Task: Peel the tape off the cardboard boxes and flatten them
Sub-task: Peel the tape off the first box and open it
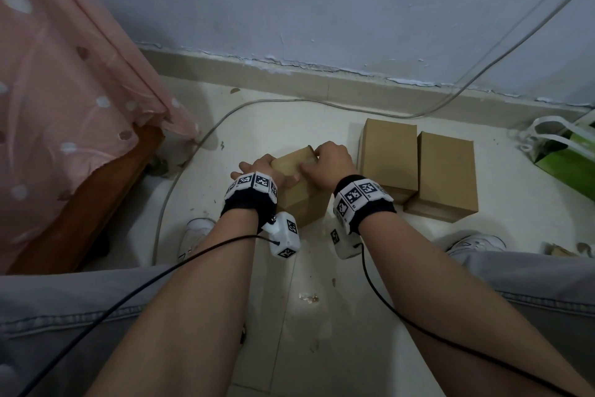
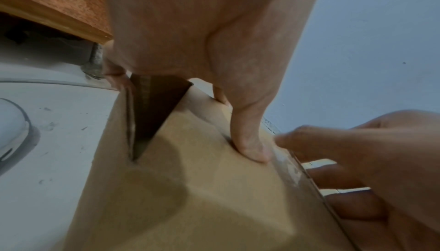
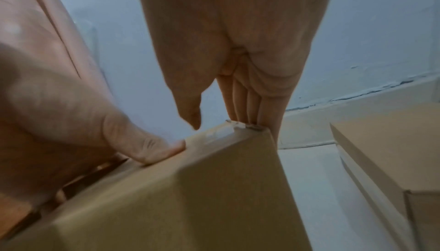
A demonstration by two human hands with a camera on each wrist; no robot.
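A brown cardboard box (image 1: 301, 202) stands tilted on the floor between my knees. My left hand (image 1: 259, 171) grips its left side, with the thumb (image 2: 250, 142) pressed on the upper face. A flap gapes beside that hand, leaving a dark gap (image 2: 152, 114). My right hand (image 1: 326, 161) curls over the box's far top corner, its fingers (image 3: 247, 104) hooked behind the edge. Clear tape (image 3: 220, 132) lies wrinkled at that corner and runs along the edge (image 2: 289, 168).
Two more closed cardboard boxes (image 1: 389, 155) (image 1: 446, 171) lie side by side on the floor to the right. A green bag (image 1: 566, 155) sits far right. A bed with a pink sheet (image 1: 64, 107) is on the left. A grey cable (image 1: 180, 177) crosses the floor.
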